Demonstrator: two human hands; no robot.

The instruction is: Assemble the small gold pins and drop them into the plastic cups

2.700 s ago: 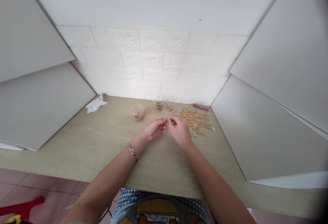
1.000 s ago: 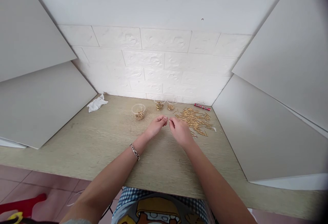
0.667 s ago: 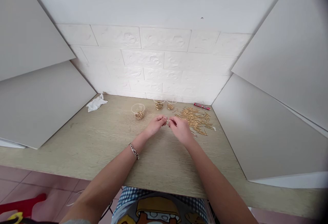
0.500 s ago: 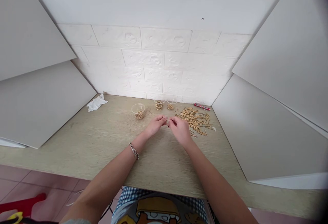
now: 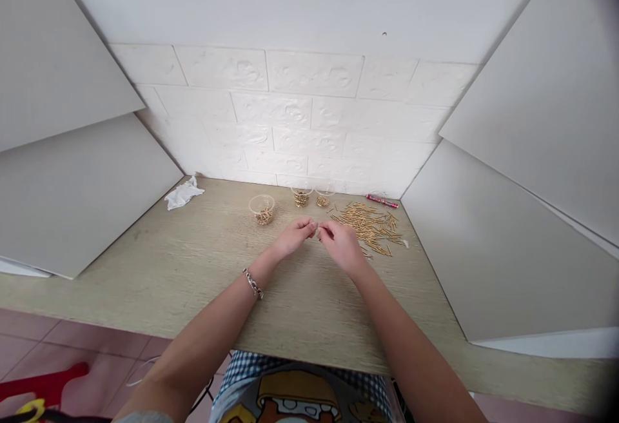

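My left hand [image 5: 296, 235] and my right hand [image 5: 337, 240] meet over the middle of the table, fingertips nearly touching. Both are closed in a pinch. Whatever lies between the fingertips is too small to name. Right beside and behind my right hand spreads a pile of thin gold-coloured rods [image 5: 370, 222]. Beyond my left hand stands a clear plastic cup [image 5: 262, 206] with small gold pieces [image 5: 264, 216] in it. Two more clear cups, one with gold pieces [image 5: 300, 199] and one with fewer gold pieces [image 5: 322, 202], stand near the wall.
A red tube-like object [image 5: 382, 201] lies by the wall behind the pile. Crumpled white tissue [image 5: 184, 193] is at the back left. Grey panels [image 5: 82, 197] close in the left side, and more panels [image 5: 512, 242] the right. White brick-patterned wall [image 5: 290, 113] stands behind the table [image 5: 309, 320].
Both hands stay in nearly the same place. The fingertips have shifted slightly, and the small pale thing seen between them earlier is now harder to see.
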